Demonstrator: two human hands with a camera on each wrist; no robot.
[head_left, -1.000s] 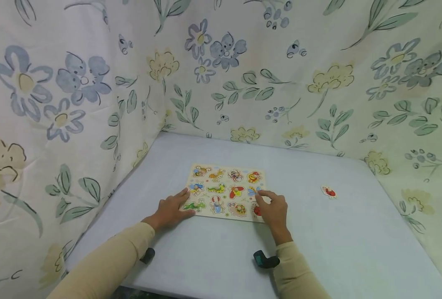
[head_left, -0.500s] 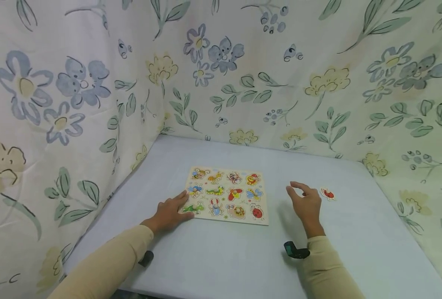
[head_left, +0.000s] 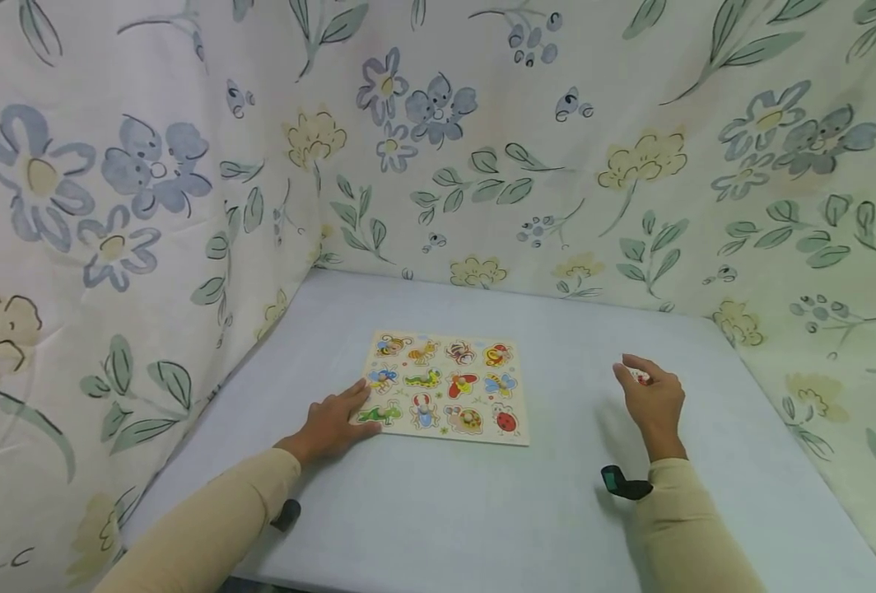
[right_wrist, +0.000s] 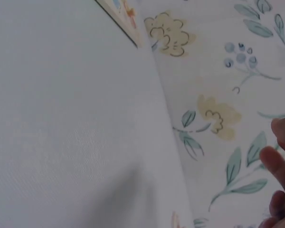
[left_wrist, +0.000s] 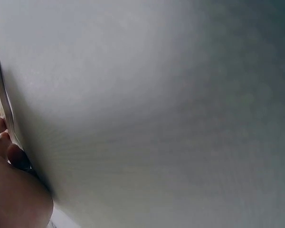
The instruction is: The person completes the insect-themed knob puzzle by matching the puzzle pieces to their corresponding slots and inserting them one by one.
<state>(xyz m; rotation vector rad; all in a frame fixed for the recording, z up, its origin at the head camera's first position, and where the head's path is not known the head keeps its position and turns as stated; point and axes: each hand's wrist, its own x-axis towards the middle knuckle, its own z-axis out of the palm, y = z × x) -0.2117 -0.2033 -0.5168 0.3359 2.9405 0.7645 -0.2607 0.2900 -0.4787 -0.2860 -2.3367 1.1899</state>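
A wooden peg puzzle board (head_left: 445, 434) with several colourful insect pieces lies flat on the table. My left hand (head_left: 332, 422) rests at its near left corner, fingers along the left edge and thumb by the front edge. Over to the right, my right hand (head_left: 654, 408) is above the table, its thumb and forefinger apart with nothing between them. A small loose red-and-white puzzle piece (head_left: 641, 378) lies just behind that hand, partly hidden by it. In the right wrist view, the fingers (right_wrist: 281, 166) show at the right edge, and a corner of the board appears at the top.
The table (head_left: 482, 511) has a pale cloth over it. Floral curtains (head_left: 512, 214) hang along its back and sides. A dark wrist device (head_left: 626, 484) shows at the right sleeve, another (head_left: 287, 515) at the left. Pale blur fills most of the left wrist view.
My right hand has left the right side of the board and moved right to the loose piece, uncovering the ladybird and the blue winged insect. The left hand stays at the corner.
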